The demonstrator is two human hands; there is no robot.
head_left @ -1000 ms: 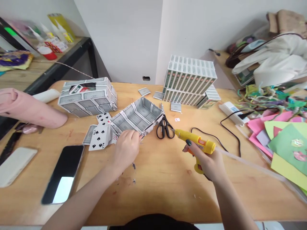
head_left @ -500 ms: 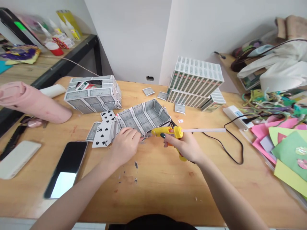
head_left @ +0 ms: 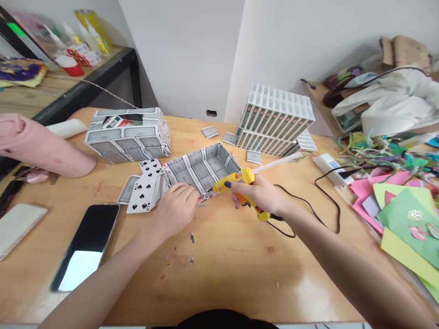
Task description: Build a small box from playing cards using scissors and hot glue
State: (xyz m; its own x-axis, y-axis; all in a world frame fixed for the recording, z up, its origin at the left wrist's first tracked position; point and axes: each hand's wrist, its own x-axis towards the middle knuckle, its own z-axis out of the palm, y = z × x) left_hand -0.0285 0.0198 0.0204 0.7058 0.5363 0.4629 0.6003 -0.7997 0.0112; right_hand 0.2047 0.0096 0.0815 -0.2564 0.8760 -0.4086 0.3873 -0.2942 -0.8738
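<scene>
My right hand (head_left: 262,194) is wrapped around a yellow hot glue gun (head_left: 247,176), with a long white glue stick (head_left: 277,163) poking out of its back. Its nozzle points down and left at the front edge of an open box made of playing cards (head_left: 197,167). At that same front edge my left hand (head_left: 180,205) is closed, fingers pinching the box's near wall; the fingertips are partly hidden. Beside the left hand lies a pile of loose playing cards (head_left: 141,195), a five of spades face up.
A finished-looking card-covered box (head_left: 128,135) stands at back left, stacked card packs (head_left: 276,119) at back right. A phone (head_left: 87,246) and pink roll (head_left: 48,146) lie left. The gun's black cord runs toward a power strip (head_left: 331,167); coloured paper (head_left: 408,214) lies right.
The glue gun has tilted, its nozzle now lower and the glue stick rising to the right. My left hand stays at the box edge. The view has shifted slightly.
</scene>
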